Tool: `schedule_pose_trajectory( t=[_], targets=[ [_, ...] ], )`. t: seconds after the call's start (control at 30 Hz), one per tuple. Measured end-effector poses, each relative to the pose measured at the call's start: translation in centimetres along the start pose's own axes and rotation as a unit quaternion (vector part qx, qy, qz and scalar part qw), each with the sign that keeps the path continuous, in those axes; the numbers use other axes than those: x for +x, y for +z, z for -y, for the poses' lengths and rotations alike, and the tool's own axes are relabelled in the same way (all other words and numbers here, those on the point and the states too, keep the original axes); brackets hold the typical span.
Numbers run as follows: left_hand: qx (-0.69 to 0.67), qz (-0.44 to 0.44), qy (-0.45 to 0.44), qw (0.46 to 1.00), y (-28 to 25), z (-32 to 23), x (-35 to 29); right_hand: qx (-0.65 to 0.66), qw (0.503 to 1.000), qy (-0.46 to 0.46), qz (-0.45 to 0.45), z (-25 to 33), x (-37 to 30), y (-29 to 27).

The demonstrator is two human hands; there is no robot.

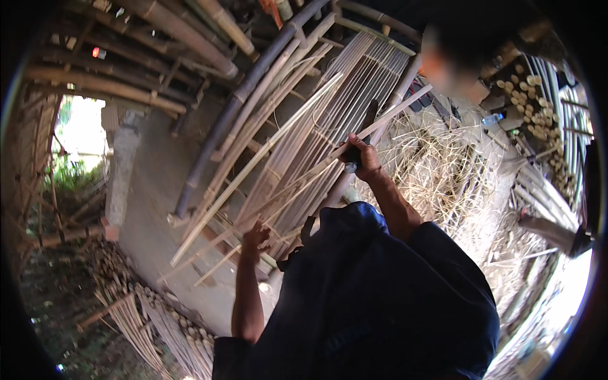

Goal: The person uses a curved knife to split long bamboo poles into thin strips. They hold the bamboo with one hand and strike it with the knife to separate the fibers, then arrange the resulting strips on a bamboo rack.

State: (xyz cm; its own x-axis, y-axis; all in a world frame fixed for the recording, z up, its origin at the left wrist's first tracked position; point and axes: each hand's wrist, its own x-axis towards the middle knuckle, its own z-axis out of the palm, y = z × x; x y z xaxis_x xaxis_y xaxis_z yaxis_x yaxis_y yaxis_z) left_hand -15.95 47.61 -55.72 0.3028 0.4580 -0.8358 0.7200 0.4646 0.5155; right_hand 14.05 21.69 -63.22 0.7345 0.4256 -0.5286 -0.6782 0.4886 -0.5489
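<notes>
My right hand (365, 158) is closed round the handle of a broad dark-bladed knife (371, 115), its blade pointing away from me. A long pale bamboo strip (402, 111) runs past this hand and slants down to the left; whether the fingers also pinch it is hard to tell. My left hand (254, 239) is held lower down beside the near ends of the strips, fingers apart, with nothing seen in it. Under both hands lies a bamboo frame with many thin slats (354, 82). Another long strip (278, 136) rests slantwise across its left side.
Thick bamboo poles (234, 107) flank the frame on the left, over a grey floor (152, 209). Bamboo shavings (437, 174) lie heaped at the right. Cut bamboo poles (532, 95) are stacked at far right, near a plastic bottle (492, 119). More bundled poles (164, 323) lie lower left.
</notes>
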Motion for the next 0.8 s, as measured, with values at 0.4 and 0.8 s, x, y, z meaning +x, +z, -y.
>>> schedule_pose_trajectory(
  t=[0.4, 0.8],
  targets=[
    [0.345, 0.271, 0.268, 0.858, 4.5, -10.5, 3.6, -0.027, 0.988, -0.153, -0.007, -0.4, -2.0, 6.7],
    [0.166, 0.264, 0.363, 0.878, 8.2, -15.1, -1.2, -0.626, 0.721, -0.295, 0.048, 4.0, -7.9, 9.8]
  ],
)
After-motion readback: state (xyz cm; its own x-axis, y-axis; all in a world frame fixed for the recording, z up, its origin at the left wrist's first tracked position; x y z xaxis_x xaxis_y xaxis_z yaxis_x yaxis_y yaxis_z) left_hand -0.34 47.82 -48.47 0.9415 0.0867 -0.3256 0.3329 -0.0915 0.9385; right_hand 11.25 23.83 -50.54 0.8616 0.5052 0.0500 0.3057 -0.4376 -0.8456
